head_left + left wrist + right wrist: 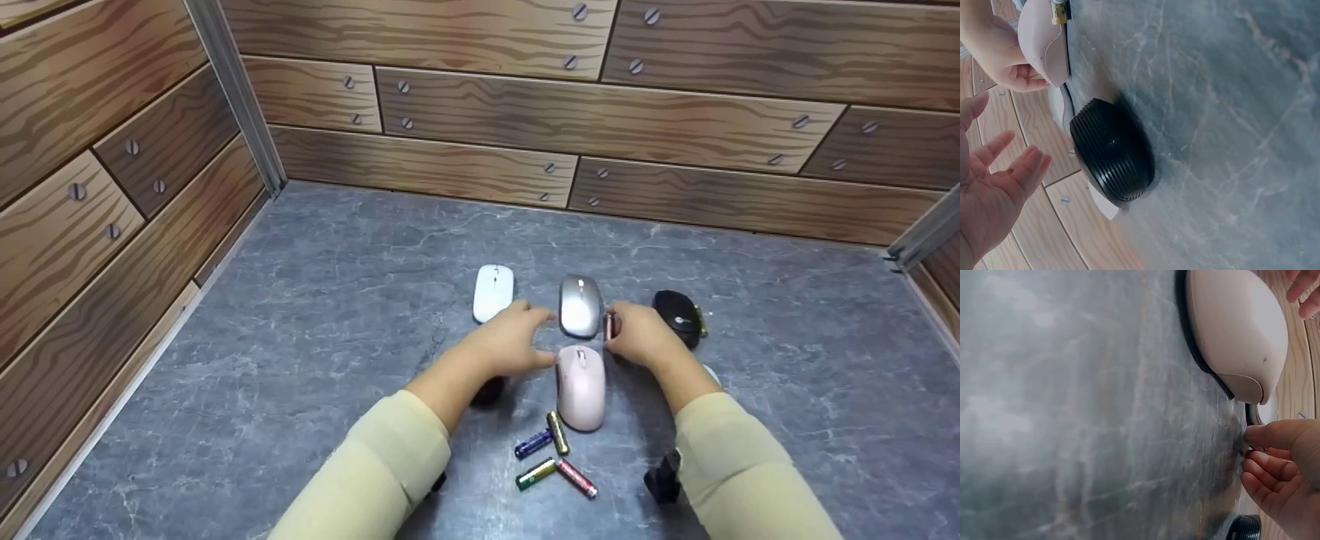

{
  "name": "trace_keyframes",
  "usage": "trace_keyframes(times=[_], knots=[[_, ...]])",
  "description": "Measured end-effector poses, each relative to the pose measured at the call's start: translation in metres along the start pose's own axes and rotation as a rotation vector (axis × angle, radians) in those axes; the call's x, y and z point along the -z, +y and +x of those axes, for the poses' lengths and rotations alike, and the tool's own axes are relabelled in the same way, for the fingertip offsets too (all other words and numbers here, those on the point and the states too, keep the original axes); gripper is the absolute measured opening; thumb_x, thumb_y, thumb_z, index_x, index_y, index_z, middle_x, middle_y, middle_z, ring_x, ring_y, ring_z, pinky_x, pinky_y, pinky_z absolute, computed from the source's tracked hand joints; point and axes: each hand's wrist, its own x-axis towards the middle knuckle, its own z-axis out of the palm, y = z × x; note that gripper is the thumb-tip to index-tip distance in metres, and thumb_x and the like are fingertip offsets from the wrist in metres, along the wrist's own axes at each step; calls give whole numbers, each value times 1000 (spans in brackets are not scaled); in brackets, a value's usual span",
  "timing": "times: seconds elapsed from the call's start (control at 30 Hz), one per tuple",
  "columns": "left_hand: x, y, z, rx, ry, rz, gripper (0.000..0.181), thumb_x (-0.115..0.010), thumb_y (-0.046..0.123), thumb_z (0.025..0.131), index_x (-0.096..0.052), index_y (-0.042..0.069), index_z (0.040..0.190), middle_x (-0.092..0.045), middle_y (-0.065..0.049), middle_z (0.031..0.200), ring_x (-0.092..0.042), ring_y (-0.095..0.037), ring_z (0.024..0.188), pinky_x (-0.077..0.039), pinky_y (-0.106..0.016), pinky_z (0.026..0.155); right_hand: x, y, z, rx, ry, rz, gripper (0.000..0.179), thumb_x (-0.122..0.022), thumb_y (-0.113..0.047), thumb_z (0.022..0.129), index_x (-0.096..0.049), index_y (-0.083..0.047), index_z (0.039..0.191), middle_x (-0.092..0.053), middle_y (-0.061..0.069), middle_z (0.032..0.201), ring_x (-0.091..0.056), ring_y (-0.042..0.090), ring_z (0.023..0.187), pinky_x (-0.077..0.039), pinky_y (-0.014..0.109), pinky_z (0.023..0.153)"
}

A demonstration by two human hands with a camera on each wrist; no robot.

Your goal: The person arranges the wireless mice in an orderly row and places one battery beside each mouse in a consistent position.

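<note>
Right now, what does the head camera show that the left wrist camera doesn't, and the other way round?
Only the head view shows the purple battery, the green-and-gold battery and the reddish battery that the right hand pinches.

Only the left wrist view shows the ribbed side of a black mouse, mostly hidden behind the left arm in the head view, and the palm of the left hand.

Both show the two hands, the pink mouse, the grey marbled surface and the wood-patterned wall.

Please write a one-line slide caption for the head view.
The right hand holds a battery beside the silver mouse; the empty left hand hovers near the pink mouse.
</note>
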Motion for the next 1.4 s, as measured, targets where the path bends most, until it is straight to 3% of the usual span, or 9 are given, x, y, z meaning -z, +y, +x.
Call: trace_keyframes(times=[0.17, 0.43, 0.57, 0.73, 0.9, 1.07, 1.4], knots=[[1, -1, 2, 5, -1, 26, 61, -67, 35, 80, -46, 13, 133, -45, -14, 131, -46, -25, 118, -37, -36, 100, -1, 3, 8, 1, -9, -32, 38, -68, -8, 69, -57, 6, 102, -60, 14, 79, -56, 31, 79, -45, 47, 75], [2, -5, 9, 28, -4, 49, 62, -66, 35, 81, -45, 12, 134, -44, -13, 131, -47, -24, 118, -37, -34, 100, -4, 4, 16, 55, 32, -46, 11, -63, -4, 71, -52, -3, 74, -56, 11, 68, -55, 32, 71, -44, 47, 69], [3, -7, 15, 40, -4, 51, 63, -65, 34, 81, -43, 10, 135, -45, -13, 129, -47, -24, 116, -37, -32, 100, -5, 5, 18, 68, 74, -36, 12, -58, 1, 70, -48, -5, 67, -58, 13, 68, -57, 36, 74, -44, 50, 70], [6, -10, 21, 66, 2, 39, 62, -64, 34, 82, -43, 10, 135, -44, -14, 131, -46, -23, 119, -37, -32, 100, -4, 2, 23, 32, 65, -18, 14, -57, 4, 68, -47, -6, 66, -52, 8, 63, -51, 29, 69, -43, 45, 66], [6, -12, 24, 79, -4, 29, 63, -64, 34, 82, -42, 11, 136, -42, -14, 133, -44, -24, 121, -35, -33, 102, -3, 1, 25, 17, 62, -13, 9, -57, 3, 70, -55, -3, 77, -56, 11, 71, -52, 30, 75, -43, 47, 71], [5, -11, 25, 85, 0, 30, 62, -65, 33, 82, -43, 11, 135, -42, -14, 134, -43, -25, 122, -35, -34, 102, -2, 1, 23, -15, 65, 13, 29, -56, 3, 73, -59, -1, 102, -59, 13, 79, -54, 33, 82, -44, 48, 76], [4, -12, 21, 76, -7, 29, 62, -64, 31, 82, -42, 11, 136, -40, -16, 136, -42, -26, 123, -34, -34, 102, 2, 3, 18, -27, 64, 9, 38, -60, -1, 76, -55, 2, 114, -61, 11, 79, -56, 32, 82, -45, 48, 78]])
